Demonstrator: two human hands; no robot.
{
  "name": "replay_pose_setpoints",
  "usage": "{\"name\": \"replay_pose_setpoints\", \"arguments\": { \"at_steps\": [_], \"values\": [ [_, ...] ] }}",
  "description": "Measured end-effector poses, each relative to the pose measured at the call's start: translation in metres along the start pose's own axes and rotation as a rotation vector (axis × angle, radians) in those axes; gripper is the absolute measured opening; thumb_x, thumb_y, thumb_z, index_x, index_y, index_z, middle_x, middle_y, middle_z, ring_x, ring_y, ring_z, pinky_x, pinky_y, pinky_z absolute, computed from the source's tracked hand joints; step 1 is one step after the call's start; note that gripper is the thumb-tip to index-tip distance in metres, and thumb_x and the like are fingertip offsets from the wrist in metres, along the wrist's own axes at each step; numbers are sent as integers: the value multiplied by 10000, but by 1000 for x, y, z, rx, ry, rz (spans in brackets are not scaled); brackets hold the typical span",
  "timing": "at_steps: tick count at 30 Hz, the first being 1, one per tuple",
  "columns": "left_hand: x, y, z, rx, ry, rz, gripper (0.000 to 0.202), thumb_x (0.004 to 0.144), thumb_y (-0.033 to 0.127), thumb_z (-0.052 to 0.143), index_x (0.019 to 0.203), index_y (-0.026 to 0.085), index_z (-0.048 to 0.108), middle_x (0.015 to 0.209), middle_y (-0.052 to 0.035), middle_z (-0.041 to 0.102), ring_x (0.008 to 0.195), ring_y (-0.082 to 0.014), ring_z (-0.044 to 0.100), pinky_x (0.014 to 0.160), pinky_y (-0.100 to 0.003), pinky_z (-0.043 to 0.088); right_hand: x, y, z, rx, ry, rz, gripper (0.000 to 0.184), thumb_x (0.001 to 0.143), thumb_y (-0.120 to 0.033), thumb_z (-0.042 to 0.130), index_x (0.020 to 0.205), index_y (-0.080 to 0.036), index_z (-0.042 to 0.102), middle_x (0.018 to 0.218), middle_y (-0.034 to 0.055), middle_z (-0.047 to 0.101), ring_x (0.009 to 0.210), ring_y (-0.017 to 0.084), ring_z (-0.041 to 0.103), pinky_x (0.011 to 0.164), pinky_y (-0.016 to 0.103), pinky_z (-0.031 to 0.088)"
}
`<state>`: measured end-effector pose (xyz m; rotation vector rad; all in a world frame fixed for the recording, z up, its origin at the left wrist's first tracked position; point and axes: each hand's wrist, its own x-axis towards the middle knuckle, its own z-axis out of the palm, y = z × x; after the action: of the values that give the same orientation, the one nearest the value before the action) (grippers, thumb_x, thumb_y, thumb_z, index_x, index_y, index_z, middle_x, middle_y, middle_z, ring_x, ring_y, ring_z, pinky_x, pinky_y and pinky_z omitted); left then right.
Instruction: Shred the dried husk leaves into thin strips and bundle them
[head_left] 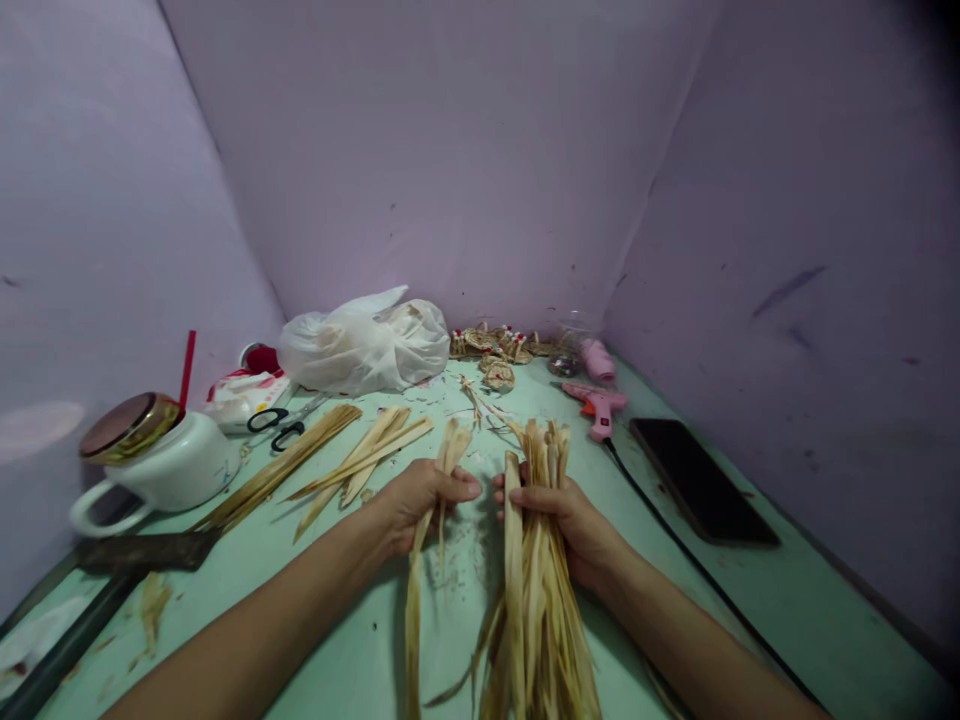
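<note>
My right hand (pixel 574 515) is closed around a thick bundle of dried, straw-coloured leaf strips (pixel 544 590). The strips stand roughly upright, with their long ends hanging toward me and out of the picture. One wide strip (pixel 514 570) sits at the bundle's left side under my right thumb. A little to the left, my left hand (pixel 435 500) pinches a few loose strips (pixel 414 610) of the same material between thumb and fingers. The two hands are apart, with green tabletop (pixel 476 590) showing between them. More flat strips (pixel 367 455) lie beyond my left forearm.
At left are a white mug (pixel 169 465) with a lid, a hammer-like tool (pixel 150 550), black-handled scissors (pixel 281 425) and a longer strip bundle (pixel 285 465). Behind stand a white plastic bag (pixel 367 345) and small woven pieces (pixel 496 372). A pink glue gun (pixel 598 403) and a phone (pixel 701 480) lie right.
</note>
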<state>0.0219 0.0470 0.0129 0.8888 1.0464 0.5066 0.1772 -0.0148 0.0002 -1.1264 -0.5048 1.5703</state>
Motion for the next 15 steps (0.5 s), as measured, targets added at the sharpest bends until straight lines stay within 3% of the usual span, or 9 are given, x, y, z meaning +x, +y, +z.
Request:
{"name": "replay_pose_setpoints", "arguments": {
  "at_steps": [2,4,7,10,15],
  "values": [
    [2,-5,3,-25,3,6,165,515,123,640,585,141,491,415,49,427,342,-57,366,343,-181,239,-1,1,0,-8,-3,-27,249,489,-138,681,724,-150,598,579,-2,636,491,137,581,496,246,464],
    [2,-9,7,-67,-71,-11,168,534,148,632,588,144,472,480,24,489,356,-59,398,335,-177,255,-1,2,0,-21,-23,-54,230,483,-140,684,689,-152,585,534,-16,608,469,141,565,504,264,464],
    [-2,-15,13,-52,-168,-51,263,526,213,698,648,151,473,481,54,460,309,-14,283,303,-153,120,0,4,-2,-37,-59,-82,261,480,-147,701,725,-138,611,582,7,636,516,166,588,550,291,476],
    [-5,-19,18,-24,-150,-8,367,472,256,754,680,166,465,418,102,365,304,0,201,310,-155,61,2,7,-4,-21,-91,-89,309,492,-156,723,788,-129,638,678,37,676,591,189,619,614,317,492],
    [-2,-23,18,15,-109,77,321,439,235,729,610,155,469,389,90,350,323,-13,241,314,-167,85,0,8,-2,6,-194,-75,326,514,-177,738,827,-117,667,692,66,696,610,227,641,651,370,505]
  ]
}}
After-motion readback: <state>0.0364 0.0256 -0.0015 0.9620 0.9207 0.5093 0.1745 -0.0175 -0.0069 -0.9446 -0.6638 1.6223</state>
